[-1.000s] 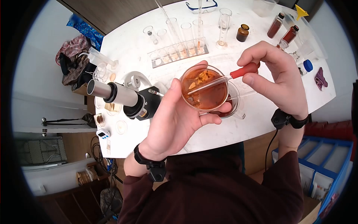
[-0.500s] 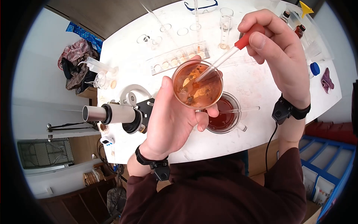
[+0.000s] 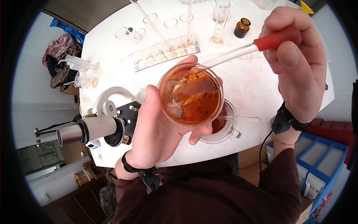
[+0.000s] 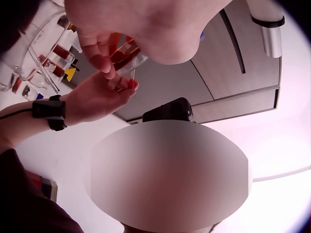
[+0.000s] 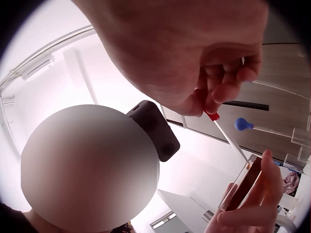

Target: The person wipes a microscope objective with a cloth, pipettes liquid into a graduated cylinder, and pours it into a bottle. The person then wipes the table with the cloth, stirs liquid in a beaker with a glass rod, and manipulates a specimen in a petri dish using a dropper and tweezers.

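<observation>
My left hand [image 3: 149, 130] grips a round clear petri dish [image 3: 195, 106] from below and the side, thumb near its left rim. Amber-brown liquid with yellowish and dark bits lies in the dish. Between thumb and fingers, my right hand [image 3: 304, 71] pinches the red rubber bulb of a glass dropper [image 3: 231, 56]. The dropper slants down to the left, its tip inside the dish near the far rim. In the right wrist view the petri dish [image 5: 245, 182] appears edge-on, tilted, with the dropper's tip at its upper edge.
Below the dish stands a glass cup [image 3: 216, 141] of dark red liquid, a glass rod [image 3: 248, 119] across it. A microscope [image 3: 100, 128] is at left. Behind are a rack [image 3: 140, 68] of test tubes, a graduated cylinder [image 3: 219, 28] and a brown bottle [image 3: 241, 29].
The dropper first lay across over the dish; its bulb end then swung up and right, and the tip moved to the far rim. The dish now appears larger, and the view has shifted.
</observation>
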Motion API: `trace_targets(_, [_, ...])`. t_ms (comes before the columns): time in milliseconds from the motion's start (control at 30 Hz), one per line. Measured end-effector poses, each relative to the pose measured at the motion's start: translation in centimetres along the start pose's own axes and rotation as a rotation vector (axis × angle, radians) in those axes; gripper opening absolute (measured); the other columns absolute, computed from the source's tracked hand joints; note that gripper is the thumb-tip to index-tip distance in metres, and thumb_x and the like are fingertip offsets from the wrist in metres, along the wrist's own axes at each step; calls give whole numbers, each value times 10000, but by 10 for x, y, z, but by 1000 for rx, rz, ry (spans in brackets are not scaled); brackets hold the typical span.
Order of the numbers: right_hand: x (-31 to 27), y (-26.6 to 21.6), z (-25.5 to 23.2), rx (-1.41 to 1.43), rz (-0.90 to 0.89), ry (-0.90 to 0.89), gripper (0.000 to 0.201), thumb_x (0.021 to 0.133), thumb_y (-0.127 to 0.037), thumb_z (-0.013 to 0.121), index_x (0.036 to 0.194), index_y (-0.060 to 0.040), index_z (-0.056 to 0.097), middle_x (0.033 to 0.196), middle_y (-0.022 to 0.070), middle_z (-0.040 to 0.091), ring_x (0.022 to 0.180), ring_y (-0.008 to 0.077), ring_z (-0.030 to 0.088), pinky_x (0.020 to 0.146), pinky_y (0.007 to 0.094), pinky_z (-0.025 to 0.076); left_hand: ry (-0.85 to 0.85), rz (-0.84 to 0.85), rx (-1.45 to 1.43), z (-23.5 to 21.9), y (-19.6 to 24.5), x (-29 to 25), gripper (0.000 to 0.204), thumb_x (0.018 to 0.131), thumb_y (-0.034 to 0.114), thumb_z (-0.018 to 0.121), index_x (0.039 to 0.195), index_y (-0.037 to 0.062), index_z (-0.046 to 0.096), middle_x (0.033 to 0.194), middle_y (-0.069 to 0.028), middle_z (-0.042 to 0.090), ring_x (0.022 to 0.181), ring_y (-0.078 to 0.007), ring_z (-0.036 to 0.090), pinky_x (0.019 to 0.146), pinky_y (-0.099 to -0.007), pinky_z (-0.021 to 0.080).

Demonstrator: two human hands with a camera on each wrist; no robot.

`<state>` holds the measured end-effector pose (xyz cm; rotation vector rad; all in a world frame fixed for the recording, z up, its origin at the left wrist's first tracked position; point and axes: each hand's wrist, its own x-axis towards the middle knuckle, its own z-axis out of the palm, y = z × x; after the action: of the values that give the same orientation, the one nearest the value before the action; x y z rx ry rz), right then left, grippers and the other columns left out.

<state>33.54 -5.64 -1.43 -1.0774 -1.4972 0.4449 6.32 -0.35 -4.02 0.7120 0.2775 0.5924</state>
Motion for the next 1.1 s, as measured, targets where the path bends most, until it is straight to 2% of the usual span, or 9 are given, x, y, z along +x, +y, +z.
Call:
trace_targets(100, [2, 2, -31, 28, 32, -173, 474, 1088, -395, 617, 1377, -24, 559, 1184, 46, 570, 901, 92, 510, 888, 269, 459, -1, 1, -18, -2, -3, 3, 940, 1065, 757, 315, 1681, 53, 227, 1431, -188, 607, 868, -210, 695, 617, -299, 494])
trace_targets(233, [5, 2, -33, 92, 22, -175, 499, 1099, -406, 596, 1396, -10, 535, 1174, 51, 558, 892, 118, 510, 932, 314, 439, 3, -6, 31, -7, -2, 4, 983, 1046, 787, 315, 1676, 37, 232, 1423, -173, 611, 842, -206, 713, 601, -289, 494])
trace_targets(300, [7, 7, -41, 95, -19, -298, 509, 1107, -418, 577, 1396, -2, 529, 1188, 60, 545, 892, 133, 510, 944, 342, 432, 28, -18, 48, -2, -1, 6, 996, 1039, 796, 321, 1674, 33, 235, 1416, -168, 615, 842, -205, 719, 598, -285, 497])
trace_targets(367, [4, 2, -29, 50, -9, -216, 511, 1111, -423, 568, 1395, -1, 529, 1179, 59, 542, 883, 129, 502, 945, 336, 429, 238, -24, 212, 12, -1, 9, 930, 1071, 732, 290, 1679, 32, 216, 1411, -331, 589, 587, -140, 610, 472, -227, 492])
trace_targets(533, [5, 7, -31, 27, -26, -123, 518, 1113, -438, 554, 1393, -2, 534, 1137, 50, 540, 844, 112, 475, 945, 314, 419, 223, -32, 215, 10, 0, 11, 938, 1069, 740, 279, 1680, 31, 218, 1410, -333, 591, 601, -140, 626, 484, -220, 500])
trace_targets(600, [10, 7, -40, 10, -53, -322, 509, 1113, -439, 550, 1382, -6, 543, 1035, 32, 551, 801, 94, 451, 925, 300, 417, 211, -33, 212, 8, -1, 10, 938, 1068, 742, 275, 1681, 33, 220, 1410, -334, 592, 606, -141, 632, 491, -217, 506])
trace_targets(700, [5, 3, -17, -1, -66, -108, 491, 1117, -428, 540, 1373, -9, 551, 926, 9, 543, 754, 76, 438, 866, 285, 414, 200, -31, 184, 6, -4, 9, 939, 1065, 748, 274, 1681, 41, 227, 1410, -334, 594, 610, -139, 636, 501, -209, 517])
trace_targets(900, [18, 6, -29, -90, -183, -365, 482, 1113, -408, 554, 1374, -3, 558, 913, 33, 561, 700, 57, 417, 711, 244, 370, 228, -35, 196, 7, -3, 9, 942, 1061, 756, 274, 1681, 49, 233, 1406, -332, 598, 615, -133, 636, 503, -207, 520])
trace_targets(1100, [10, 2, -16, -108, -122, -216, 458, 1110, -377, 564, 1355, 10, 567, 927, 50, 578, 698, 52, 427, 654, 213, 353, 208, -42, 212, 7, -3, 9, 946, 1060, 760, 272, 1679, 45, 239, 1406, -331, 599, 613, -129, 627, 504, -205, 514])
